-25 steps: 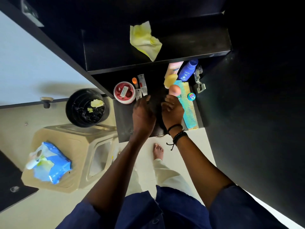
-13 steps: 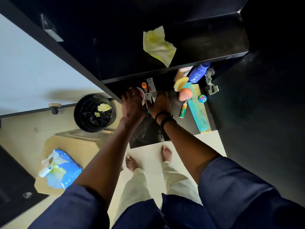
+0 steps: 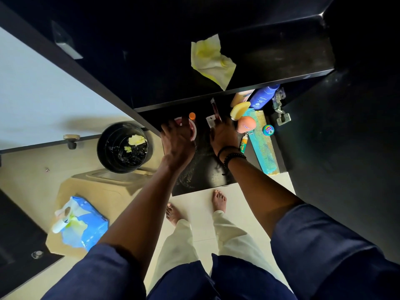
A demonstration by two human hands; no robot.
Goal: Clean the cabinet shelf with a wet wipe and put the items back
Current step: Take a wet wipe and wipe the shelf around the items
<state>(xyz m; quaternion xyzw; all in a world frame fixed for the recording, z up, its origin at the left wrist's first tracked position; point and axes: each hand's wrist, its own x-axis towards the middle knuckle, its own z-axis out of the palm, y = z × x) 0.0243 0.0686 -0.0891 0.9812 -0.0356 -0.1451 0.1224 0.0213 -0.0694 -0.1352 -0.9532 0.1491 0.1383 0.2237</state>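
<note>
Below, the black bin holds crumpled yellow wipes.

Both arms extended, left hand spread palm-down, right hand curled

Below me the floor is pale cream tile, brightly lit, while the black cabinet to my right stays deep in shadow. A white wall runs along my left, with a small doorstop near its base. A black bin stands just beside a beige stool.
</note>
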